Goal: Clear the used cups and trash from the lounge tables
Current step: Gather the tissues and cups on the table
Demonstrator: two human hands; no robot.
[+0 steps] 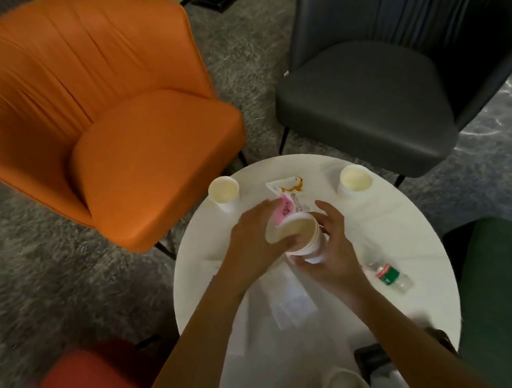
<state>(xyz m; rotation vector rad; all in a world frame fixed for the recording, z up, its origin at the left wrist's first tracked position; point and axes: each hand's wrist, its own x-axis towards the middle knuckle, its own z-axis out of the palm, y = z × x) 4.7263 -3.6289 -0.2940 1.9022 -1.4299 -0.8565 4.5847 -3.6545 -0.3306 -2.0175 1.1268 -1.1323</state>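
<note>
Both your hands are wrapped round the cup stack (pixel 301 236) over the middle of the round table (pixel 420 241) — left hand (pixel 252 240), right hand (pixel 330 249). Lots is left, I think: two cups (pixel 223 190) at the far edge, a wrapper (pixel 291 190) just past the stack, a bottle (pixel 390 275) right of it. One blurry cup (pixel 345 385) is cut off at the near edge.

I see a white round table (pixel 405 211), an orange chair (pixel 120 143), a dark grey chair (pixel 378 90), cream cups (pixel 223 190), a pink-and-white wrapper (pixel 287 209), and a green-labelled bottle (pixel 390 275)
</note>
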